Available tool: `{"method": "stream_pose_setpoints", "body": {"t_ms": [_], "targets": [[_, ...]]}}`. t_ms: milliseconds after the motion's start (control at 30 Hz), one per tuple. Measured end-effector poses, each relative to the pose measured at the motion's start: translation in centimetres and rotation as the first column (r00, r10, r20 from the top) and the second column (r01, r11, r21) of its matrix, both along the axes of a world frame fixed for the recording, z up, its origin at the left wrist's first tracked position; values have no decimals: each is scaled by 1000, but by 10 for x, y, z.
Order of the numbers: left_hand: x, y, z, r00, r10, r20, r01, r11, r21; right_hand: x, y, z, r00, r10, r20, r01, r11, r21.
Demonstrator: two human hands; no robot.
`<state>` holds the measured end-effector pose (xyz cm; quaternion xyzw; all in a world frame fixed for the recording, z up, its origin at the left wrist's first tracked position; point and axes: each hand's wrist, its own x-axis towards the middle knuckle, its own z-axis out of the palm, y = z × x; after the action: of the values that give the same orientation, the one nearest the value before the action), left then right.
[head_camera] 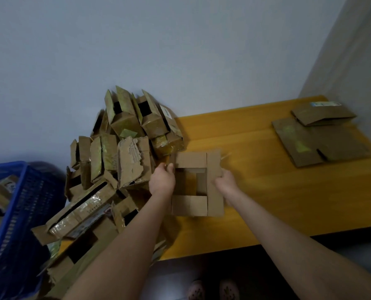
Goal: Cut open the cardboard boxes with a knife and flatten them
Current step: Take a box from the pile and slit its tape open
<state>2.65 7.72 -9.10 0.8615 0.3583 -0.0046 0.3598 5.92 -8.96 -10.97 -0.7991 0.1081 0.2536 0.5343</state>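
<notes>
An open cardboard box [214, 169] sits on the yellow counter [277, 191], the left hand [162, 180] gripping its left wall and the right hand [226, 183] gripping its right flap.

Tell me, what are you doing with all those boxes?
A person holds an open box at the table, left hand gripping its left edge, right hand its right edge. A pile of boxes sits to the left, and flattened boxes lie at the far right. No knife shows.
</notes>
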Motion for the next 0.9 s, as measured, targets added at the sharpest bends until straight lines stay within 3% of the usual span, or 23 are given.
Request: {"method": "stream_pose_setpoints", "body": {"t_ms": [133,267,367,433,533,600,667,733,900], "targets": [[2,6,-1,997,44,64,-30,978,-205,-4,-23,-10,971,-150,-184,180,970,161],[10,-6,8,992,1,122,38,947,-320,-7,-33,-17,930,-265,-254,313,934,173],[13,-8,10,991,-24,129,67,938,-341,-4,-35,-15,936,-297,-187,315,946,76],[15,-9,11,987,-51,150,97,944,-315,2,-33,-12,959,-278,-47,277,960,-37],[17,-14,15,964,-208,163,229,965,-129,7,-34,-1,983,-95,160,149,918,-368],[16,-16,19,932,-342,121,342,940,21,8,-37,6,961,157,225,18,782,-623],[17,-17,21,896,-439,64,429,894,127,10,-37,12,891,421,169,-155,634,-758],[19,-20,23,869,-494,35,482,860,168,9,-31,15,832,545,102,-276,567,-776],[22,-22,27,813,-582,14,557,785,271,5,-24,13,848,511,137,-291,666,-686]]}}
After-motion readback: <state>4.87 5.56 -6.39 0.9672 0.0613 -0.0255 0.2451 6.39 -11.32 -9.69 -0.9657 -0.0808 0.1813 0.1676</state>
